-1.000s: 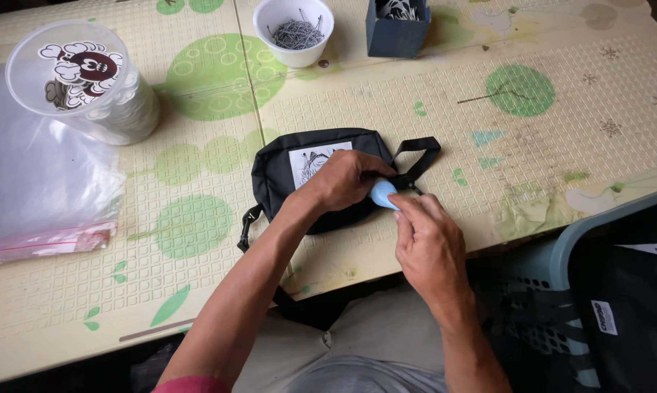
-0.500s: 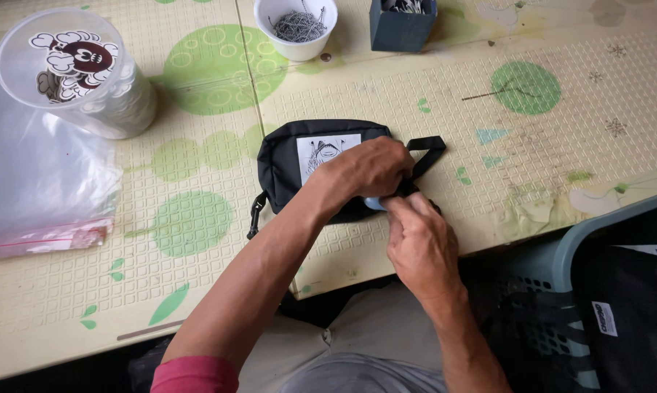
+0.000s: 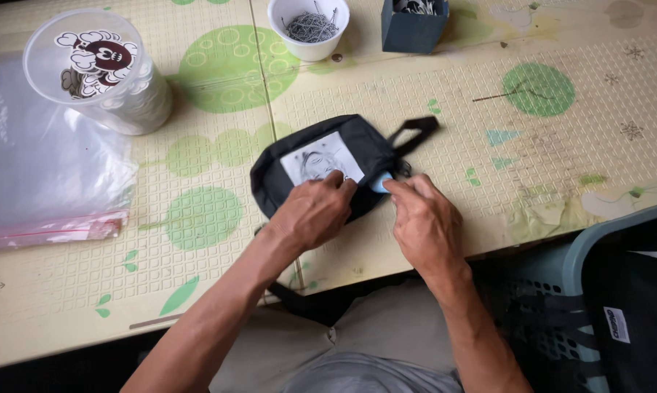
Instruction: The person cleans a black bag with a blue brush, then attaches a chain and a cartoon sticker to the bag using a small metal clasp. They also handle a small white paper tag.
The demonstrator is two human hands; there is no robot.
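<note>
Black fabric pouch (image 3: 321,164), hands (image 3: 314,212) pressing, blue tag (image 3: 380,183)

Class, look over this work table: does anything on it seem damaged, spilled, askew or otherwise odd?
The table mat looks worn: near its right front edge the surface is peeling and stained. A single thin pin lies loose by the green circle, away from the white cup of pins. The black pouch under both hands lies askew.
</note>
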